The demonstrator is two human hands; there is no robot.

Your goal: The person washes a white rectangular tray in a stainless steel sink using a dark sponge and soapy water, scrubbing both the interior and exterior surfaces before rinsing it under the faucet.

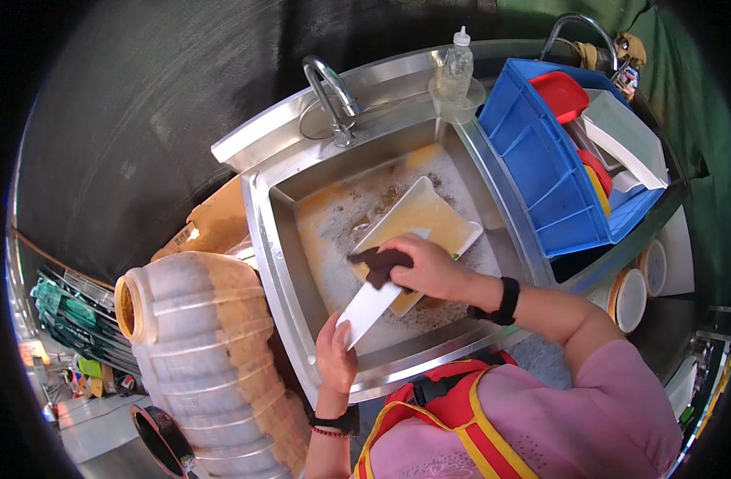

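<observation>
My left hand (pixel 337 358) grips the lower end of a white, flat, long piece (pixel 366 314), perhaps a tray seen edge-on, tilted over the sink's near side. My right hand (pixel 432 270) is closed on a dark brown cloth (pixel 378 266) at the upper end of that piece. Beneath my hands, a white rectangular tray (pixel 420 191) lies aslant in the steel sink (pixel 286 239), with yellowish water in it. Foamy, murky water (pixel 333 215) with dark bits covers the sink's bottom. My fingertips under the cloth are hidden.
A curved faucet (pixel 325 92) rises behind the sink. At its back right corner stands a clear squeeze bottle (pixel 456 72). To the right, a blue crate (pixel 533 160) holds red, yellow and white containers. A large stained plastic barrel (pixel 198 343) lies left of the sink.
</observation>
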